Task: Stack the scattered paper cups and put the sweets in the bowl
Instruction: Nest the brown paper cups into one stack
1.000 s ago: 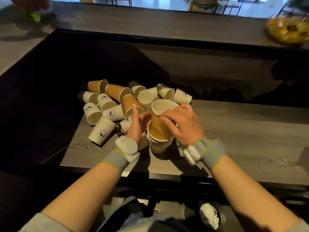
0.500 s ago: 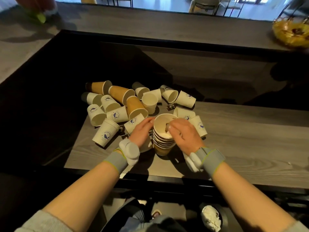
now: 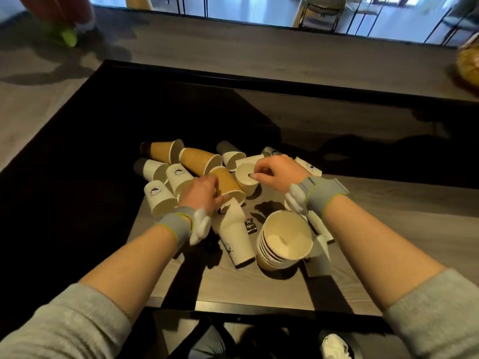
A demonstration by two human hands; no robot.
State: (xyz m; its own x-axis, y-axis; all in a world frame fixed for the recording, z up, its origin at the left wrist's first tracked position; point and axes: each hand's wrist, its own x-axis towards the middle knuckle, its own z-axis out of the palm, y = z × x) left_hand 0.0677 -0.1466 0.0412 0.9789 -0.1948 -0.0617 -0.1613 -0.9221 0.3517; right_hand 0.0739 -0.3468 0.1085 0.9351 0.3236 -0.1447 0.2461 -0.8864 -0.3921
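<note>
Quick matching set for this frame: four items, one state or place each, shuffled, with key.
1. cup stack
2. right hand
3. left hand
4. sweet

A. on a brown cup lying on its side
B. lying on the table, wrapped
C. upright, nobody holding it
D. pinching the rim of a white cup

Pairs: 1-C, 2-D, 3-A, 4-B

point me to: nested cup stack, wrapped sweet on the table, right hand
nested cup stack [image 3: 285, 238]: head view, inside wall of the top cup.
wrapped sweet [image 3: 250, 225]: head view, middle of the dark wrapper, between the lying white cup and the stack.
right hand [image 3: 281, 170]: head view, back of the hand, fingers at a cup's rim.
</note>
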